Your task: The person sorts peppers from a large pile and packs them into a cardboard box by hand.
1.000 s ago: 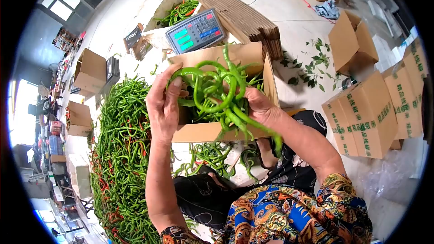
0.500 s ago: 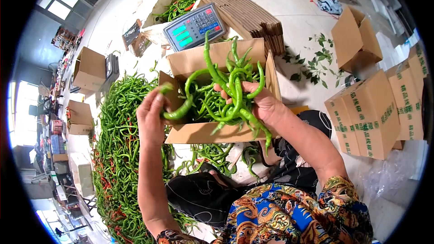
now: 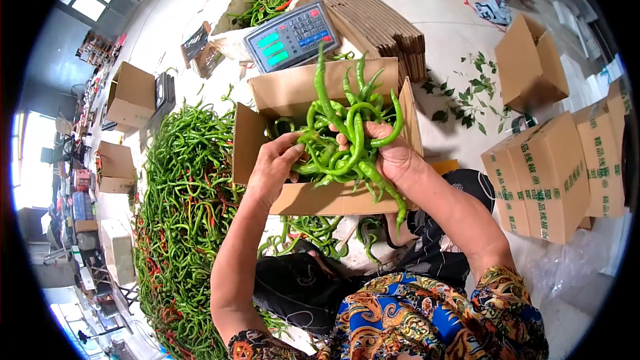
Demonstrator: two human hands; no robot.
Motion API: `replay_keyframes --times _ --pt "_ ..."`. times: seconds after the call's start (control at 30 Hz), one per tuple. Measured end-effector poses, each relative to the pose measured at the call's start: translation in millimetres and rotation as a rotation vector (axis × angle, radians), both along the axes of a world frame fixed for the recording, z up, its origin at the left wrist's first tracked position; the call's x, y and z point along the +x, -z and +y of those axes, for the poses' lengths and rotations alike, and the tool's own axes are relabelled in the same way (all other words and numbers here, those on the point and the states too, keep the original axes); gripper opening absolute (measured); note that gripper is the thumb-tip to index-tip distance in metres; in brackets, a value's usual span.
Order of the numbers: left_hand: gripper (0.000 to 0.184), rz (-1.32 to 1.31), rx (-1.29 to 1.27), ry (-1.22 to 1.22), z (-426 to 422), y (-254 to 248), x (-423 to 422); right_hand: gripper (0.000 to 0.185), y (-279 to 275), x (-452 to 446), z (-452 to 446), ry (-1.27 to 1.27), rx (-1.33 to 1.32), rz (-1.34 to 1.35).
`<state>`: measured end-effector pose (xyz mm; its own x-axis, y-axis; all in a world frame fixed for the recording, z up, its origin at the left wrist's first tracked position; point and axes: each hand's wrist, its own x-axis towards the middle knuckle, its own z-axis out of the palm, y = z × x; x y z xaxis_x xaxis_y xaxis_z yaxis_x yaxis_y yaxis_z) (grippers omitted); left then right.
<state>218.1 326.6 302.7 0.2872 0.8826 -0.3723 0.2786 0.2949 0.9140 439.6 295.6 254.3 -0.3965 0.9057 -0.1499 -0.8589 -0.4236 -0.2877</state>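
My right hand [image 3: 395, 155] is closed around a bunch of long green chili peppers [image 3: 358, 135], which stick out above and below the fingers. The bunch is over an open cardboard box [image 3: 320, 87], with more green chilies inside. At the bunch's left side, my left hand [image 3: 273, 165] has its fingers curled and pinched on a green chili pepper; the bunch partly hides the fingertips. On the floor to the left lies a large heap of green chilies [image 3: 190, 220] with some red ones mixed in.
Behind the box stands a scale display [image 3: 291, 37] with lit green panels. Flattened cardboard [image 3: 367, 10] is stacked behind it. Taped boxes [image 3: 543, 173] and an open box [image 3: 530, 63] stand at right, beside scattered leaves [image 3: 470, 90]. Loose chilies [image 3: 310, 233] lie near my legs.
My left hand has moved right, from the box's left edge to the bunch, bringing the curved chili it held. My right hand keeps its grip in nearly the same place.
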Motion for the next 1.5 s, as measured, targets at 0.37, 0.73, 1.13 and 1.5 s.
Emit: replay_keyframes --times 0.37,0.73,1.13,1.5 --pt "0.024 -0.578 -0.134 -0.133 -8.7 25.6 3.9 0.034 8.1 1.7 9.5 -0.083 0.010 0.116" --pt "0.041 0.285 1.068 0.350 -11.1 0.7 6.8 0.031 13.9 8.0 6.5 -0.068 -0.070 0.057" --pt "0.028 0.687 1.308 0.552 -6.2 -1.9 0.4 0.028 2.0 5.4 8.0 -0.045 -0.152 -0.001" --pt "0.023 0.813 0.325 0.528 6.1 -33.9 -37.2 0.026 34.2 8.8 17.3 0.214 -0.311 -0.206"
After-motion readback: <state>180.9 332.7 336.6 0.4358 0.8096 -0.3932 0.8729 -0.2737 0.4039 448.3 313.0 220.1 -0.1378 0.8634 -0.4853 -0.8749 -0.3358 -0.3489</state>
